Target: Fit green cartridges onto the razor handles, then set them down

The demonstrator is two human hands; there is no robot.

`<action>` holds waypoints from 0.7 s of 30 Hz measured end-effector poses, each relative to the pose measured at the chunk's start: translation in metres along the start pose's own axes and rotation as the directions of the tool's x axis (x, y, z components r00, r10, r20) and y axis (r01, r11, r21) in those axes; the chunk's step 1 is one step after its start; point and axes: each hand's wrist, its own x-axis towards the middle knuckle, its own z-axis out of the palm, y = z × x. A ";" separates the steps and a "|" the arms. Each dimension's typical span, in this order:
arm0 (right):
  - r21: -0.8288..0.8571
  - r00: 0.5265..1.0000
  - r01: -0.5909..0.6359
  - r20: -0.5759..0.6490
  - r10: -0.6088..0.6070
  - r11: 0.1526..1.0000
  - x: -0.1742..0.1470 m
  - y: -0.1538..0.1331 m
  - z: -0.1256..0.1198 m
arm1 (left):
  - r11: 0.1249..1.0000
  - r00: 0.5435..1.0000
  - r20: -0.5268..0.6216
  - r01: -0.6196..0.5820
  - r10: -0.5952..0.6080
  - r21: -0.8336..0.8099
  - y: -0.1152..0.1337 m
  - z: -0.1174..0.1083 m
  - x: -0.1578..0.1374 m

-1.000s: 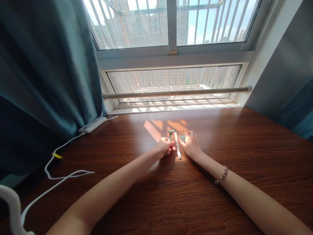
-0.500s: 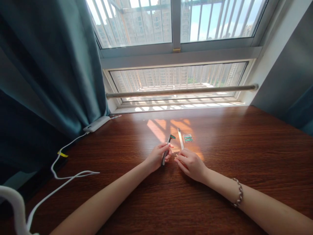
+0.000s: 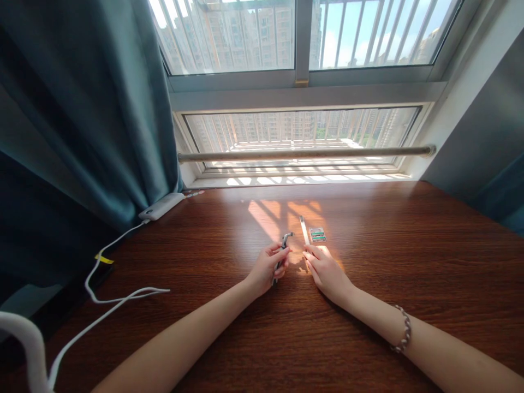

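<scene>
My left hand [image 3: 268,267] is wrapped round a razor [image 3: 285,240]. Its slim dark handle runs down through the fingers, and its bent grey head points up and to the right, with no green showing on it. My right hand [image 3: 327,273] rests by the lower end of a slim white stick [image 3: 304,230] with a dark tip. The thumb and fingers of this hand are drawn together. Whether they grip the stick or some small thing is hidden. Just right of the stick lies a small clear case [image 3: 317,234] with green-striped razor cartridges.
The brown wooden table [image 3: 409,245] reaches a barred window [image 3: 303,131]. At the left lie a white power strip [image 3: 164,206] and a loose white cable [image 3: 123,297]. A blue-grey curtain [image 3: 94,109] hangs behind them. Sunlight falls around the hands.
My right hand has moved forward and right, up to the stick's lower end. The green-striped part seen earlier at the razor's head no longer shows. The razor stays in my left hand.
</scene>
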 end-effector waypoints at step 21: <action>0.007 0.998 -0.047 0.050 0.047 0.999 0.000 0.004 0.004 | 0.997 0.999 0.047 0.007 -0.011 0.081 0.001 0.000 -0.004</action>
